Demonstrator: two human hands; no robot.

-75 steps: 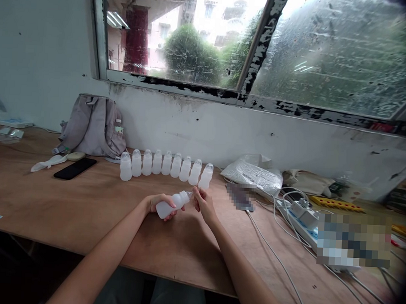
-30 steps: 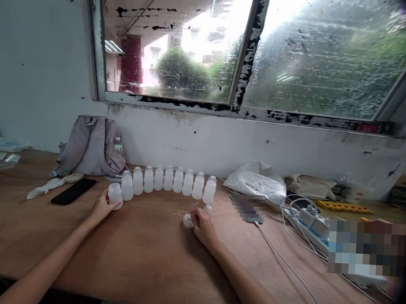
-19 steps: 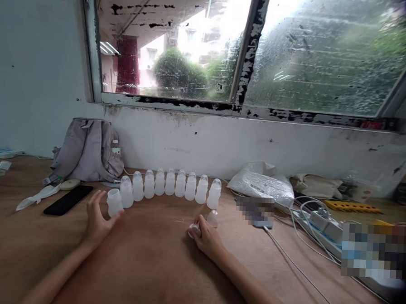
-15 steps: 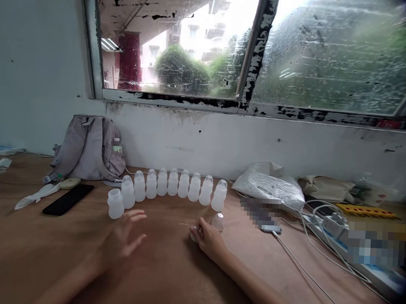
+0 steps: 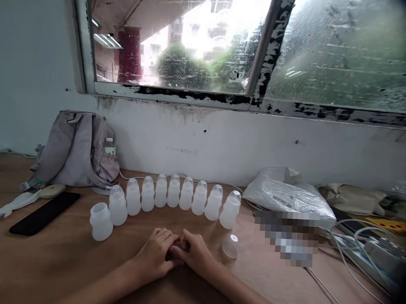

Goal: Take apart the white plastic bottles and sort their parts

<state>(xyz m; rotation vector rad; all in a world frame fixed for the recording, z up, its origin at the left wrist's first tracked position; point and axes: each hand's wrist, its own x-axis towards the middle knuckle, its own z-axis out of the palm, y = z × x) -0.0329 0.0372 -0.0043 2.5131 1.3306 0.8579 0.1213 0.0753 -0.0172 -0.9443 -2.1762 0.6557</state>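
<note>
My left hand (image 5: 155, 254) and my right hand (image 5: 197, 256) meet above the table, fingers curled together around a clear bottle teat (image 5: 182, 245) with its collar, mostly hidden by the fingers. To the left, a frosted baby bottle (image 5: 101, 224) stands upright with its neck uncovered. Beyond my hands, several frosted baby bottles (image 5: 174, 192) with clear dome caps form a curved row. A loose clear dome cap (image 5: 230, 247) sits on the table just right of my right hand.
On the left lie a black phone (image 5: 45, 214) and a white strap (image 5: 11, 207), before a grey backpack (image 5: 78, 150) against the wall. A plastic-wrapped package (image 5: 289, 197), a blurred-out item (image 5: 287, 238) with a cable and a power strip (image 5: 367, 258) occupy the right.
My left hand set the uncapped bottle at the row's left end, let go and moved right to join my right hand. The teat came off that bottle, and the dome cap now lies apart.
</note>
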